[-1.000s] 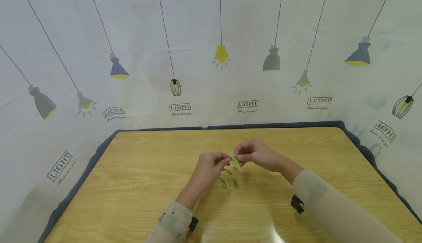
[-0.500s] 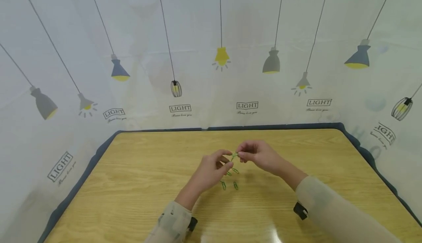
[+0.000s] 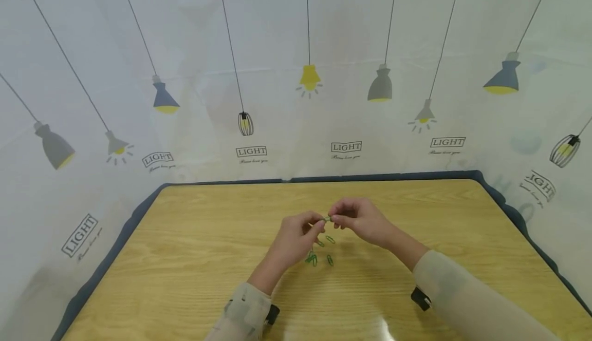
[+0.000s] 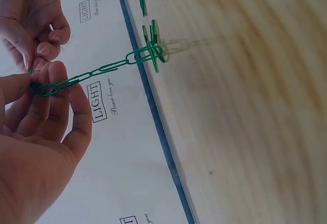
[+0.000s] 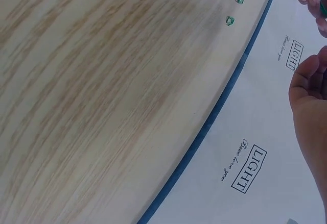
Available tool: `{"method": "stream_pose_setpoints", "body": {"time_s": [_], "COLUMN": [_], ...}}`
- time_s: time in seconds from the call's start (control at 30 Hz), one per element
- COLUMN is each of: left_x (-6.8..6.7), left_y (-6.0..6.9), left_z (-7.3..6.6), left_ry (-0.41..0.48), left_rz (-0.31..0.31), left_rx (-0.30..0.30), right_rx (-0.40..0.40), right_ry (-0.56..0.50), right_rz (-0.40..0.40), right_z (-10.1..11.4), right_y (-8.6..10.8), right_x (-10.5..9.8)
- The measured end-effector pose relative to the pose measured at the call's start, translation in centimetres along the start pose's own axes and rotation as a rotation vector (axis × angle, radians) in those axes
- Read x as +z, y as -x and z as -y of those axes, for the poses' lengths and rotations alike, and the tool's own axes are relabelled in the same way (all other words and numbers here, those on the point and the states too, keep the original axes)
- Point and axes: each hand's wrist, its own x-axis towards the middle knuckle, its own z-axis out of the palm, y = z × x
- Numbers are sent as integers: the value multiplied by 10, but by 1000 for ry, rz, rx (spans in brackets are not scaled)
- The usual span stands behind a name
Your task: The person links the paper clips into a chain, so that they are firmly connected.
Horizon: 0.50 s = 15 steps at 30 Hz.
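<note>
My left hand [image 3: 291, 239] pinches the upper end of a chain of linked green paper clips [image 4: 97, 73]. In the left wrist view the chain slants from those fingertips to the table, where its lower links bunch together. My right hand [image 3: 367, 223] is close beside the left, thumb and index finger pinching a green paper clip [image 3: 328, 219] at the chain's end. The fingertips hide most of that clip, and whether it is hooked on cannot be made out. Below the hands lie loose green paper clips, one [image 3: 330, 239] near the fingertips and another [image 3: 330, 260] closer to me.
The wood-grain table [image 3: 194, 259] has a dark blue edging [image 3: 222, 181]. Behind it hangs a pale sheet [image 3: 277, 38] printed with lamps and the word LIGHT. In the right wrist view, several small clips, including one paper clip [image 5: 230, 20], rest near the edging.
Half a second ago the left fingers spread apart around the clip; now they have come together on it. The chain's lower links show more on the table, left of the loose clips.
</note>
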Motion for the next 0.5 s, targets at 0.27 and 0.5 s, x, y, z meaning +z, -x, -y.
{"method": "stream_pose_setpoints", "body": {"time_s": [0.27,0.5], "left_x": [-2,-5], "left_y": [1,2], "left_z": [2,0], "left_ry": [-19,-50], "left_rz": [-30,-57], "left_rx": [1,-17], "right_rx": [26,111], "right_ry": [-2,18], "right_rz": [27,-1], "right_z": [-2,-5], "right_y": [-4,-12], "right_x": [0,-4]}}
